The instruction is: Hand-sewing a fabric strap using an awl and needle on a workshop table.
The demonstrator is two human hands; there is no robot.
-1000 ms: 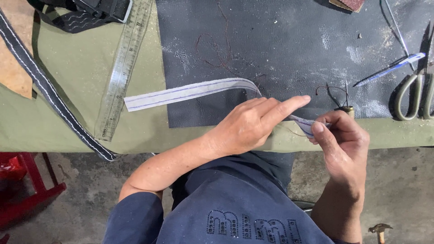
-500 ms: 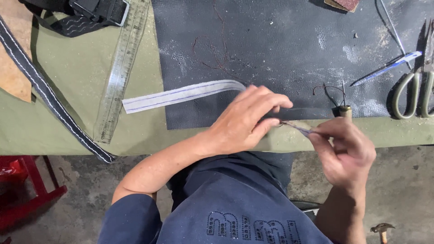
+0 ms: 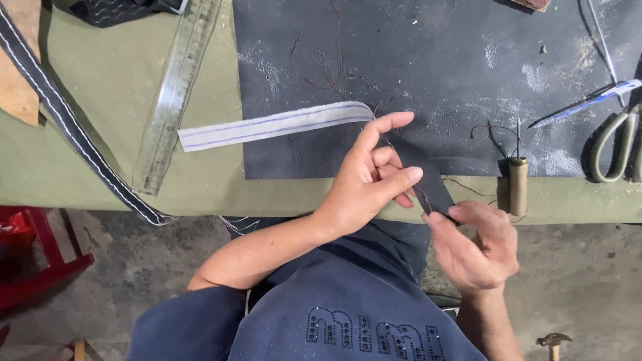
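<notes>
A long strap (image 3: 274, 126), pale on its underside with blue stitch lines, lies across the dark mat (image 3: 435, 73) and folds over to its dark face near my hands. My left hand (image 3: 368, 180) rests on the folded part, index finger stretched out and thumb raised. At the table's front edge my right hand (image 3: 475, 244) pinches the strap's dark end (image 3: 435, 190) between thumb and fingers. A thin dark thread runs from the strap toward a small awl (image 3: 518, 184) with a wooden handle, standing just right of my hands.
A metal ruler (image 3: 177, 93) lies diagonally on the green table cover (image 3: 100, 120). A black stitched strap (image 3: 67, 120) hangs over the left edge. Scissors (image 3: 618, 144) and a pen (image 3: 588, 101) lie at far right. A red stool (image 3: 33, 254) and a hammer (image 3: 554, 342) are on the floor.
My left hand has lifted its fingers and slid slightly toward me. My right hand has pulled the strap's dark end down past the table edge, exposing more of the dark face.
</notes>
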